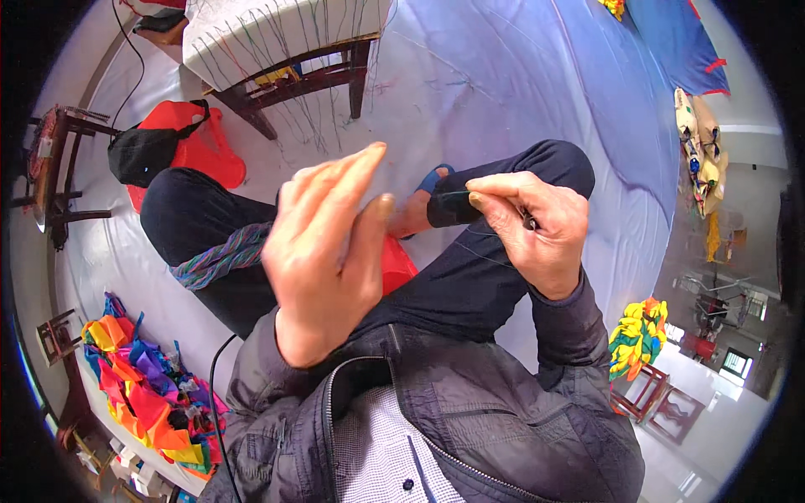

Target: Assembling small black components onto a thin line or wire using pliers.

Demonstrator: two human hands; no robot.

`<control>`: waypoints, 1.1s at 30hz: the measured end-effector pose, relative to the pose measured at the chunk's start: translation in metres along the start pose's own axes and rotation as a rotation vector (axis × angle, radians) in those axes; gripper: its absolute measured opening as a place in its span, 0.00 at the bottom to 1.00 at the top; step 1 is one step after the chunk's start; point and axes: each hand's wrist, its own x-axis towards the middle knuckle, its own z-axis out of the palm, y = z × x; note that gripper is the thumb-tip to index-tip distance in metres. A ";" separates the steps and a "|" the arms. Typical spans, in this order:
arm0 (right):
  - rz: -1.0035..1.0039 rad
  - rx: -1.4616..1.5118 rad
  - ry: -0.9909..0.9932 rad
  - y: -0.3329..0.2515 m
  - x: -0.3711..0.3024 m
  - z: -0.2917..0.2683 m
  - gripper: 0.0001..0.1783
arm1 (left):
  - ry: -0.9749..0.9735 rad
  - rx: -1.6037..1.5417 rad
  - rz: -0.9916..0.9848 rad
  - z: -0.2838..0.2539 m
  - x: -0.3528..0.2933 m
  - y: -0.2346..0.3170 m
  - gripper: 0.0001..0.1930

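Pale, glossy sheeting [503, 92] covers the floor, bluish toward the far right; the person sits low on it, dark-trousered knees bent outward. Left hand [323, 247] raised over the lap, back of it mostly toward the camera, wrist bent so the fingers slant up and right; fingers extended, lying close together, thumb standing apart from them with a clear gap, nothing seen in the grip. Right hand [537, 226] level with it, well apart, palm turned inward: thumb and forefinger pinched on a thin dark thread [455, 194], remaining fingers curled. Thread sits at the pinch, above the right shin, and is hard to follow against the trousers. Small dark object [529, 221] tucked in the curl of the same hand, too hidden to identify. Multicoloured bundle of strands [222, 256] lies across the left thigh, the left hand partly in front of its inner end. Beyond the knees, a white-covered wooden stand [285, 33] trails many dark threads. Black bag [144, 155] rests against red material [210, 155] past the left knee. Bright cloth heap [151, 386] at lower left; yellow-and-green pile [639, 339] beyond the right elbow.
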 end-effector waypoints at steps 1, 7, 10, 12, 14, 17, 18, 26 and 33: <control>-0.072 -0.075 0.018 0.000 0.001 -0.001 0.06 | 0.055 -0.108 -0.077 -0.005 -0.002 0.010 0.14; -0.229 -0.180 -0.015 -0.008 0.009 0.001 0.13 | -0.095 -0.867 -0.563 0.002 0.003 0.037 0.19; -0.293 -0.184 -0.013 -0.010 0.009 0.003 0.16 | -0.165 -1.088 -0.736 0.016 0.002 0.033 0.19; -0.245 -0.212 -0.044 -0.015 0.008 0.001 0.13 | -0.205 -1.199 -0.823 0.021 -0.001 0.029 0.19; -0.215 -0.226 -0.058 -0.015 0.007 0.002 0.12 | -0.198 -1.220 -0.807 0.024 -0.004 0.024 0.17; -0.248 -0.183 -0.035 -0.008 0.008 0.006 0.12 | -0.216 -1.190 -0.800 0.021 -0.004 0.019 0.14; -0.247 -0.182 -0.035 -0.007 0.009 0.006 0.12 | -0.235 -1.151 -0.797 0.020 -0.003 0.017 0.12; -0.189 -0.055 -0.048 -0.001 0.007 0.016 0.11 | -0.274 -0.989 -0.869 0.018 -0.002 0.013 0.07; 0.121 0.206 -0.032 0.002 -0.001 0.016 0.07 | -0.267 -1.067 -0.938 0.020 -0.007 0.008 0.06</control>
